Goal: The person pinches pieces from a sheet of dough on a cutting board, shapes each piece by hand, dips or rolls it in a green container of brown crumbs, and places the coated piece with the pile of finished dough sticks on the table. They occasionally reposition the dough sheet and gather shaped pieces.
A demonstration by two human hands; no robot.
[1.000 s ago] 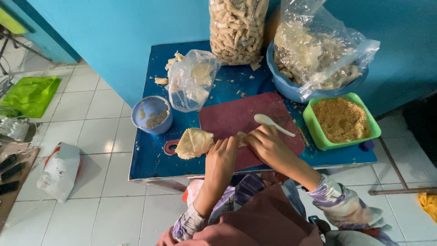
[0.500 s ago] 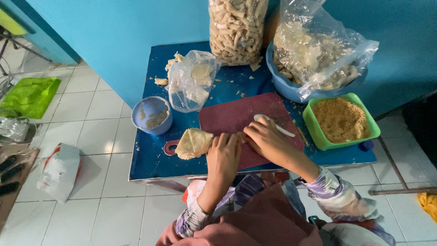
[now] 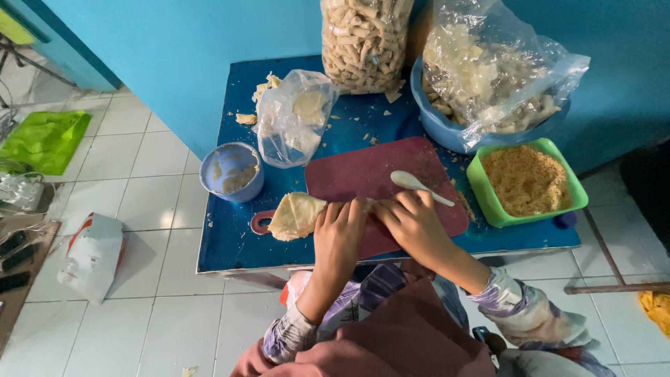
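Note:
Both my hands rest on a dark red cutting board (image 3: 377, 174) on a small blue table (image 3: 230, 244). My left hand (image 3: 340, 234) and my right hand (image 3: 412, 222) press side by side on a pale dough wrapper (image 3: 296, 215), whose free part lies off the board's left end. What lies under my fingers is hidden. A white spoon (image 3: 415, 185) lies on the board just beyond my right hand.
A blue cup (image 3: 232, 171) with paste stands left. A clear plastic bag (image 3: 293, 119) sits behind the board. A green tub (image 3: 527, 181) of crumbs is at right. A tall bag of fried sticks (image 3: 363, 38) and a blue basin (image 3: 436, 122) holding a bag stand at the back.
My hands have come closer together over the wrapper and shifted slightly left along the board. The wrapper's loose end now sticks out further to the left.

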